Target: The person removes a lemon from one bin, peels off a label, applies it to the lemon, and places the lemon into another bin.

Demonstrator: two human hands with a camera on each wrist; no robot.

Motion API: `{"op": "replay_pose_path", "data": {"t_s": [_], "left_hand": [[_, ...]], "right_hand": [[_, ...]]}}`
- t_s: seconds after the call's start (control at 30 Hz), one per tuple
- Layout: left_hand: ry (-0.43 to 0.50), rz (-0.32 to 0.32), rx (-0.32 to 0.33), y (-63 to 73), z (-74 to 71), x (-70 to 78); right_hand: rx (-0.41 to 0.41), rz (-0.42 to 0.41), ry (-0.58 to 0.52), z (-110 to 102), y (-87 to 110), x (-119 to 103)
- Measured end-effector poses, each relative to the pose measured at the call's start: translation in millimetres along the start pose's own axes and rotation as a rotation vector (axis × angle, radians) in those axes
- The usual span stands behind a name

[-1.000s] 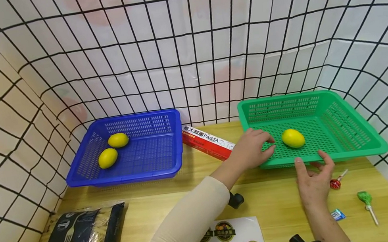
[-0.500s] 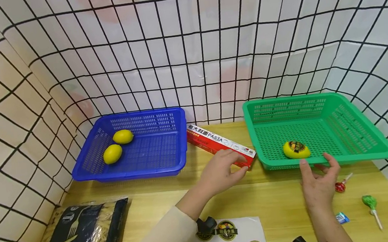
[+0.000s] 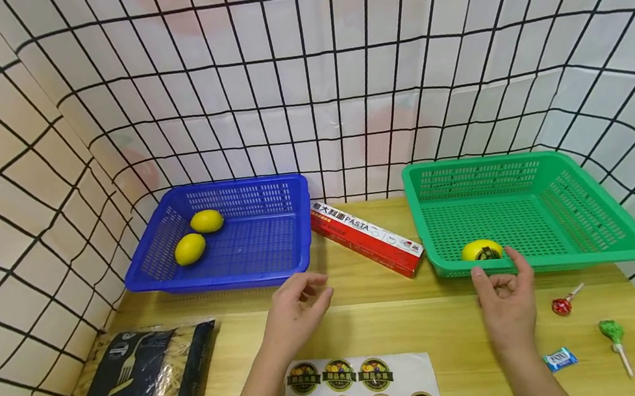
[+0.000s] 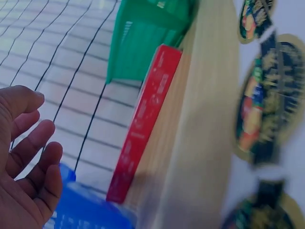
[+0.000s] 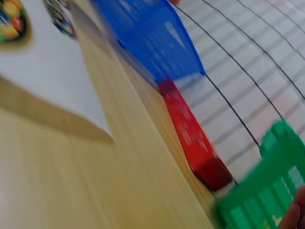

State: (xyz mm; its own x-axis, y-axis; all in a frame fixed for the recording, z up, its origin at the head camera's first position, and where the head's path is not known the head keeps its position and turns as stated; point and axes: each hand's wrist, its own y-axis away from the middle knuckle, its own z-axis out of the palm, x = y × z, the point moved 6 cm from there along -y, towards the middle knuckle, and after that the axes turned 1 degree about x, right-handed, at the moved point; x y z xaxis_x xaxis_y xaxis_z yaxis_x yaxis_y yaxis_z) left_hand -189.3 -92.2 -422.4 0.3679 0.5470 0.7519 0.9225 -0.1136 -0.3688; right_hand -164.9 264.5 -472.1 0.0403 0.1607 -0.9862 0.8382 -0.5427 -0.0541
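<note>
A lemon [image 3: 481, 250] with a dark round sticker lies inside the front wall of the green basket [image 3: 612, 252]. My right hand [image 3: 509, 310] is at that basket's front rim, thumb and forefinger spread apart at it; whether they touch the rim is unclear. The right wrist view catches only its fingertips [image 5: 295, 212]. My left hand [image 3: 295, 315] hovers before the blue basket [image 3: 215, 283], fingers loosely bent around nothing. Two lemons without visible stickers, one nearer [image 3: 190, 249] and one behind [image 3: 206, 221], lie in the blue basket. Below the left hand is a sticker sheet [image 3: 417, 376].
A red and white pasta box [image 3: 366, 238] lies slantwise between the baskets. A bag of penne [image 3: 133, 389] is at the front left. On the right are a red lollipop [image 3: 562, 306], a green lollipop [image 3: 612, 331] and a blue-wrapped sweet [image 3: 561, 359]. Wire mesh closes off the back and sides.
My left hand has withdrawn from the green basket, leftward and toward me. The green basket's lemon has shifted to the front wall, its sticker now showing. My right hand has stayed near the rim.
</note>
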Motion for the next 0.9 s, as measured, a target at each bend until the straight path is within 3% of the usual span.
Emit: {"op": "replay_pose_path", "data": {"t_s": [0.17,0.33,0.43,0.57,0.7,0.9], "left_hand": [[0.011,-0.038,0.077,14.0,-22.4,-9.2],[0.001,-0.024,0.182,12.6,-52.6,-19.9],[-0.007,-0.021,0.238,8.3,-71.0,-27.5],[-0.043,-0.053,0.288,-2.3,-95.5,-37.4],[-0.153,-0.119,0.261,-18.7,-119.8,-47.5],[-0.314,-0.168,0.124,-43.8,-146.6,-69.3]], "right_hand": [[-0.138,-0.129,0.093,28,24.8,-14],[-0.326,-0.24,0.094,61,48.6,-21],[-0.44,-0.244,0.084,83,61.4,-22],[-0.561,-0.189,0.1,111,74.8,-26],[-0.63,-0.147,0.105,139,82.7,-35],[-0.675,-0.179,0.05,177,86.4,-49]]}}
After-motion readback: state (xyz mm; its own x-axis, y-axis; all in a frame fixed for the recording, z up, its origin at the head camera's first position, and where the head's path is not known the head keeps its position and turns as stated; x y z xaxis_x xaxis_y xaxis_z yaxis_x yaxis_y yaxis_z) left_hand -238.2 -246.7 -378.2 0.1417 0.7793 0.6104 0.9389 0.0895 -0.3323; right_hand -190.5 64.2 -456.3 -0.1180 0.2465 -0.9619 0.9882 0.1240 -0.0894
